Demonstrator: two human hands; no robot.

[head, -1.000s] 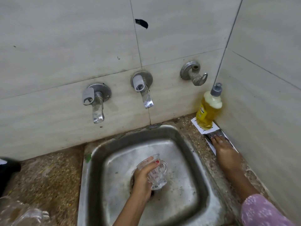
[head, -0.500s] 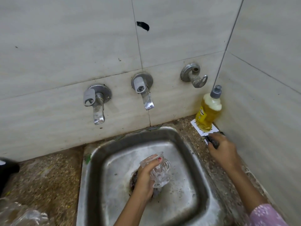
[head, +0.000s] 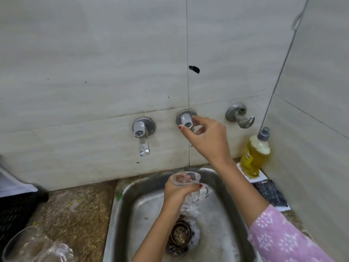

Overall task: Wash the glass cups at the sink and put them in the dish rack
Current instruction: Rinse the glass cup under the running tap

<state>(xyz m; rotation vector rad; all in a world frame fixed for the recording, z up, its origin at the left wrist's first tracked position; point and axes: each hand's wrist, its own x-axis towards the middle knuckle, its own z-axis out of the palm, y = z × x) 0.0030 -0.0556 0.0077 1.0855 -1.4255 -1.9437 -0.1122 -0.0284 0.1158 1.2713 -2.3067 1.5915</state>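
In the head view, the right hand (head: 209, 137) has left the far-right corner of the worktop (head: 75, 210), where a second ago it was at the dark scrub pad (head: 268, 191) beside the dish-soap bottle (head: 255, 157). It now reaches up to the wall. Its thumb and forefinger are closed narrowly around the middle tap handle (head: 186, 120), and the other fingers (head: 200, 131) curl loosely below, hiding the spout. The scrub pad lies back on the worktop, so the hand carries nothing.

The left hand (head: 177, 191) has lifted the glass cup (head: 190, 201) higher, from low over the drain strainer (head: 179, 233) to the far part of the sink (head: 120, 205), under that tap. Its fingers are wrapped around the cup's body, which is roughly upright with the mouth facing up and the handle to the right.

This looks like the start of a rinse: the water is being turned on, or adjusted, onto the cup. Whether it already runs I cannot tell for certain, though there is a wet blur below the cup.

Other glasses (head: 37, 246) wait at the near left of the worktop, beside a black crate (head: 17, 210).
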